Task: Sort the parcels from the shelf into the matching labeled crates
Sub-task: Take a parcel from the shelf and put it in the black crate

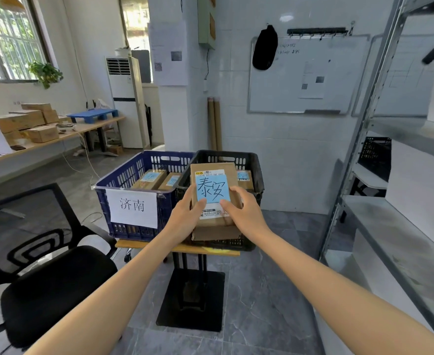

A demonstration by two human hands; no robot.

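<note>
Here, at frame centre, the left grip [185, 213] and right grip [241, 208] each clasped a side of the blue-labelled parcel [213, 188], held over the black crate [236, 156], beside the blue crate [134, 172].

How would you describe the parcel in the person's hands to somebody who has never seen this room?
Below and left of the whiteboard, a blue crate and a black crate stand side by side. Over the black crate, the left hand and right hand hold a brown cardboard parcel. Unlike the parcels lying inside the crates, it is lifted and its blue note shows large handwritten characters.
</note>
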